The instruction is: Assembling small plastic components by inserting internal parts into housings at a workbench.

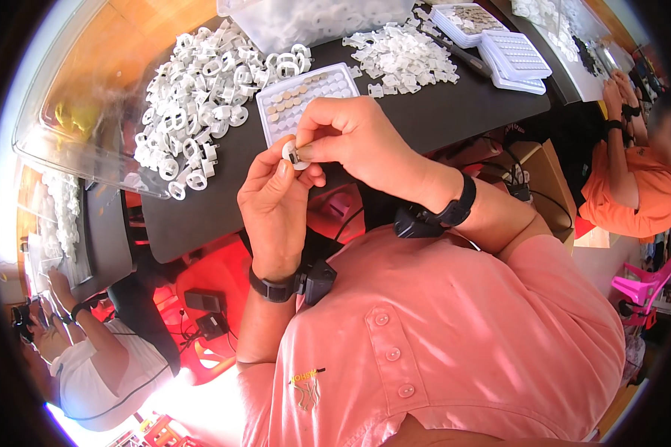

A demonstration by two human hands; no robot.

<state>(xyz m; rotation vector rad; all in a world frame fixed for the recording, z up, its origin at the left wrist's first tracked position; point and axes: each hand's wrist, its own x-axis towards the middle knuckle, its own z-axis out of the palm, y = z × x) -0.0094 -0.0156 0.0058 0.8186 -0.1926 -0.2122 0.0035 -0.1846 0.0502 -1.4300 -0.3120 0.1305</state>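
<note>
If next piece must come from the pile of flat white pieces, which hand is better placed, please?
Probably the right hand: it is nearer to the pile of flat white pieces. The left hand, farther away, holds the small white part.

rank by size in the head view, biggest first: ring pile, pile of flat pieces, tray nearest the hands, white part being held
1. Ring pile
2. Pile of flat pieces and tray: too alike to rank, as the right hand hides part of the tray
3. White part
</note>
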